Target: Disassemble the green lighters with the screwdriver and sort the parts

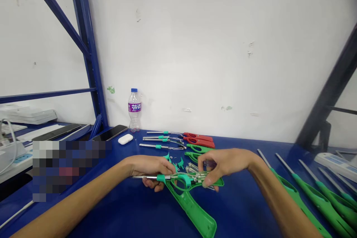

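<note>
A metal tube with a teal collar (pixel 161 178) lies across the front end of a green handle shell (pixel 195 210). My left hand (pixel 153 169) is closed around the tube and the shell's front. Teal trigger piece (pixel 184 181) sits over the shell's finger loop. My right hand (pixel 220 165) pinches a clear and metal inner part (pixel 201 175) at the right of the trigger piece, above another green shell piece (pixel 219 182). Loose teal pieces (pixel 180 163) lie just behind my hands, beside several metal inner parts (pixel 192 167).
Metal tubes with wires (pixel 157 146), red shells (pixel 199 140) and green shells (pixel 199 148) lie at the back. Assembled green lighters (pixel 318 197) line the right side. A bottle (pixel 134 109), white case (pixel 125 139) and phone (pixel 111 133) stand or lie back left, near a blue frame (pixel 90 52).
</note>
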Demonstrator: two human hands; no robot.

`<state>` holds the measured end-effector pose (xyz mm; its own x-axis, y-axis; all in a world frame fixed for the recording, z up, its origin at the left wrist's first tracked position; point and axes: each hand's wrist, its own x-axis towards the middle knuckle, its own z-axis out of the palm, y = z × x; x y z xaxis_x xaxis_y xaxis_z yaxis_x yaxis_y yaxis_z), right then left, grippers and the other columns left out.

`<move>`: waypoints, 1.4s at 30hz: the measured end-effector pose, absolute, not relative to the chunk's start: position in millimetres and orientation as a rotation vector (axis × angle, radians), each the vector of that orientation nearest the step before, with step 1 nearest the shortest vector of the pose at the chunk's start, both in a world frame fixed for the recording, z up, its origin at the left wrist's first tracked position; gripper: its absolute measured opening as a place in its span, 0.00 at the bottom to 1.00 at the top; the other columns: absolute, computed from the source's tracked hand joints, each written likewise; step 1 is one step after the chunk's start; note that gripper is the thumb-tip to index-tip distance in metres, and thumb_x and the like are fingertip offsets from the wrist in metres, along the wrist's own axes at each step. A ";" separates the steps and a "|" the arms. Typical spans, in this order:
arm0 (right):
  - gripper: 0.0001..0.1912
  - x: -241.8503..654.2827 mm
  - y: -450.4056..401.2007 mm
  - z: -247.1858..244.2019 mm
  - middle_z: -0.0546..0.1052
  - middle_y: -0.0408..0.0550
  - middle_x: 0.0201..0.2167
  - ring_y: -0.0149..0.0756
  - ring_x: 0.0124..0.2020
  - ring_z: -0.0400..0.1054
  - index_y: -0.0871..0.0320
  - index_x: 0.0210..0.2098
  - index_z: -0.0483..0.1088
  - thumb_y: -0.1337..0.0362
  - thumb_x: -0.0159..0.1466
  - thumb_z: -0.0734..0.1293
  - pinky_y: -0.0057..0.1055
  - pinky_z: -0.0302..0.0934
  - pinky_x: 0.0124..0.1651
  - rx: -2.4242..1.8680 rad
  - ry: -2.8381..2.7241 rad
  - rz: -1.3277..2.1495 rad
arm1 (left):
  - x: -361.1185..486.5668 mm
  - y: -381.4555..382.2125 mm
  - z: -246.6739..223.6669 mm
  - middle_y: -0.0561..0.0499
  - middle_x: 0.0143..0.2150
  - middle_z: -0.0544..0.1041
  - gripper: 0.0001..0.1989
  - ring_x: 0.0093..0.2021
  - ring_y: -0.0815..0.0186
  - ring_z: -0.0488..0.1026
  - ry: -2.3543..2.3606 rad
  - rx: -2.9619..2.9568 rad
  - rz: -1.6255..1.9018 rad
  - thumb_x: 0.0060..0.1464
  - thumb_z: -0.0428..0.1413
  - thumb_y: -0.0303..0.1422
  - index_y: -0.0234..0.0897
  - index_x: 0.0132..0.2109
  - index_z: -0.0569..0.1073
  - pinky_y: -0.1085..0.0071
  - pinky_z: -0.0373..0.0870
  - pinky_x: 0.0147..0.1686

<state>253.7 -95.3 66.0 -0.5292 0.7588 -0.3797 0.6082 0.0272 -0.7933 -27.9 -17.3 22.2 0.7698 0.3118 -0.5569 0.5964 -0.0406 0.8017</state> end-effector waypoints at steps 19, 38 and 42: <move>0.22 260.8 -85.9 62.4 0.76 0.45 0.30 0.32 0.30 0.69 0.56 0.42 0.76 0.42 0.68 0.70 0.25 0.54 0.28 -1.416 -2.245 1.231 | -30.0 -23.8 38.3 0.54 0.22 0.76 0.27 0.15 0.69 0.65 0.654 1.915 -0.106 0.65 0.52 0.61 0.41 0.48 0.72 0.76 0.52 0.14; 0.30 262.9 -84.4 71.2 0.69 0.40 0.25 0.27 0.24 0.57 0.57 0.46 0.73 0.35 0.66 0.69 0.27 0.50 0.25 -1.421 -2.196 1.211 | -25.0 -13.7 24.3 0.54 0.32 0.76 0.19 0.26 0.71 0.72 0.617 2.078 0.270 0.69 0.57 0.48 0.34 0.47 0.76 0.74 0.68 0.25; 0.32 262.5 -87.9 75.7 0.63 0.37 0.24 0.26 0.22 0.54 0.57 0.44 0.73 0.32 0.64 0.69 0.27 0.46 0.23 -1.408 -2.153 1.203 | -24.8 -14.2 24.6 0.55 0.31 0.75 0.19 0.28 0.69 0.74 0.546 2.072 0.327 0.69 0.57 0.47 0.34 0.43 0.76 0.70 0.74 0.30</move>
<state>262.5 -87.9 75.7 -0.4743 0.8606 -0.1853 0.6091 0.1688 -0.7750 -24.8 -14.2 24.6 0.8654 0.5008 0.0170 0.2510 -0.4626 0.8503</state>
